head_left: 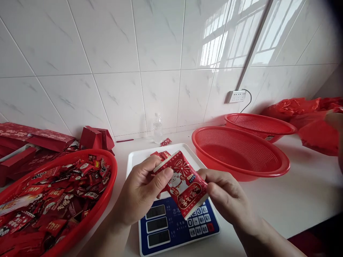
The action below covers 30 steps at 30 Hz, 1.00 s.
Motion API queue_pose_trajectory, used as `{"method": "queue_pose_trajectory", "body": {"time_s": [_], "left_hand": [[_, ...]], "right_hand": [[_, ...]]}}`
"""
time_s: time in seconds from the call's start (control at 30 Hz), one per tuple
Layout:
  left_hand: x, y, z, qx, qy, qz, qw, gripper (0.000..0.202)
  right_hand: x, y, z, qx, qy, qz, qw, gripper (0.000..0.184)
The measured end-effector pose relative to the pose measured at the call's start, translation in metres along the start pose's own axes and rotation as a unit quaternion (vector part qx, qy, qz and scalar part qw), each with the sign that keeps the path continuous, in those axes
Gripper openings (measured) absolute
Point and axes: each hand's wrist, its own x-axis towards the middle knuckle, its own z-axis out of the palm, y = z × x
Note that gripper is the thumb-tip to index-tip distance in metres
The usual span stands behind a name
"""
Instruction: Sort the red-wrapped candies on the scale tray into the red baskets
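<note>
Head view: a person is holding a red packet (184,185) in both hands, just above a scale (174,221) on a white counter (294,196).
Left hand (139,194): is pinching the packet's upper sealed edge, thumb on the front and curled fingers behind, closed on it.
Right hand (227,198): is gripping the lower right corner between thumb and fingers, likewise closed on the packet.
Packet: is hanging tilted between the two hands, its printed face turned to the camera, clear of the scale's white tray (136,157).
Handling: it is looking light and soft, a thin glossy film that is likely slippery and easy to crumple, so a gentle pinch should be enough.
Where to hold: the flat crimped seams at top and bottom are offering the surest grip, since the middle is likely to give under pressure.
Tray: a few small red packets are lying at its far edge, partly hidden behind the hands.
Left side: a red basket (107,200) is sitting heaped with similar packets, with red boxes (96,137) lying behind it.
Right side: two empty red baskets (241,171) are standing one behind the other, with red bags (292,107) lying beyond.
Back wall: a clear bottle (157,128) is standing against the tiles, and a socket (237,96) is showing further right.
</note>
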Motion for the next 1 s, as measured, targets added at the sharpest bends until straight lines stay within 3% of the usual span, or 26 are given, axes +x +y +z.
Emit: {"method": "queue_pose_trajectory", "body": {"time_s": [0.1, 0.23, 0.4, 0.47, 0.63, 0.73, 0.87, 1.0], "left_hand": [[0.0, 0.002, 0.001, 0.006, -0.002, 0.004, 1.0, 0.034], [-0.002, 0.002, -0.001, -0.006, -0.008, 0.015, 1.0, 0.038], [-0.004, 0.008, 0.001, -0.085, -0.081, -0.07, 0.991, 0.024], [-0.004, 0.012, 0.003, -0.081, -0.085, -0.087, 0.989, 0.019], [-0.005, 0.015, 0.006, -0.048, -0.082, -0.078, 0.992, 0.011], [-0.006, 0.013, 0.006, -0.07, -0.101, -0.072, 0.99, 0.017], [-0.007, 0.01, 0.005, -0.061, -0.082, -0.042, 0.994, 0.032], [-0.008, 0.006, 0.002, -0.05, -0.069, -0.029, 0.996, 0.031]], "right_hand": [[0.003, -0.009, 0.006, -0.041, -0.002, 0.032, 0.999, 0.04], [0.002, -0.01, 0.011, -0.052, 0.015, 0.011, 0.998, 0.038], [0.001, -0.009, 0.012, -0.094, 0.025, -0.013, 0.995, 0.037], [0.002, -0.01, 0.012, -0.086, 0.012, -0.011, 0.996, 0.036], [0.004, -0.011, 0.013, -0.094, 0.026, -0.018, 0.995, 0.038], [0.002, -0.012, 0.016, -0.092, 0.027, -0.021, 0.995, 0.038], [-0.002, -0.014, 0.017, -0.08, 0.021, -0.027, 0.996, 0.038], [-0.006, -0.014, 0.016, -0.066, -0.006, -0.037, 0.997, 0.032]]}}
